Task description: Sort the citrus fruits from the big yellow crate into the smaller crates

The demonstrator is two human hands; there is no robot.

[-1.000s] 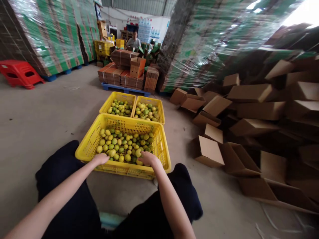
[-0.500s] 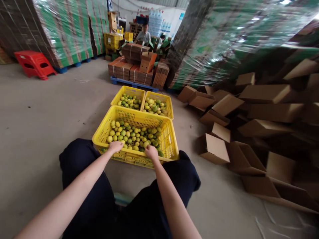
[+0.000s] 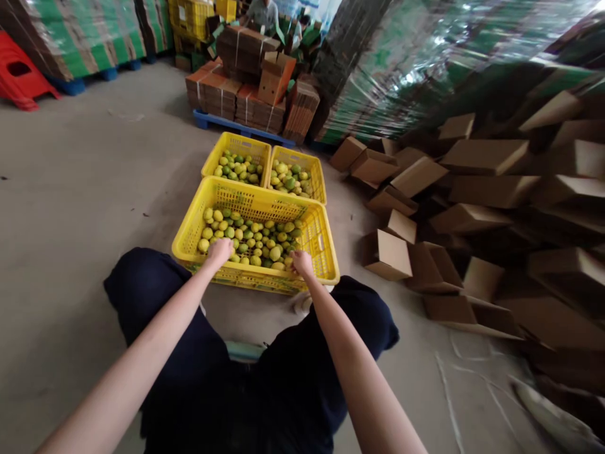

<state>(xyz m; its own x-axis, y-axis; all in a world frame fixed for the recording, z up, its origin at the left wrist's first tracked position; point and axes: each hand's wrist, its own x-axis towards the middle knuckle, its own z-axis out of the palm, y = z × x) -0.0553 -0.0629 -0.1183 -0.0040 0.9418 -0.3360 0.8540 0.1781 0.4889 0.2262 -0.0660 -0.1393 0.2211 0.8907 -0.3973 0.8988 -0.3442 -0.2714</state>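
Note:
A large yellow plastic crate [image 3: 250,270] stands on the floor between my knees, holding many yellow and green lemon-like fruits [image 3: 255,244] in a loose layer. My left hand [image 3: 220,251] is over the near rim at the left, fingers curled in among the fruits. Toward the right end of the same rim, my right hand [image 3: 301,262] reaches inside with its fingers bent closed beside the fruits. Whatever either hand has in its fingers is hidden. Slatted crate floor shows between some fruits.
Two smaller yellow crates of fruit, a left one [image 3: 222,142] and a right one [image 3: 320,183], stand behind. Beyond is a blue pallet [image 3: 241,128] with flattened cartons [image 3: 217,88]. Cardboard boxes [image 3: 387,252] lie heaped at right, a red stool [image 3: 21,72] at left. A person [image 3: 263,14] is at the back.
The view has tipped downward, so the crates and background sit higher. My hands have moved slightly apart and inward over the rim, the right one toward the crate's right end.

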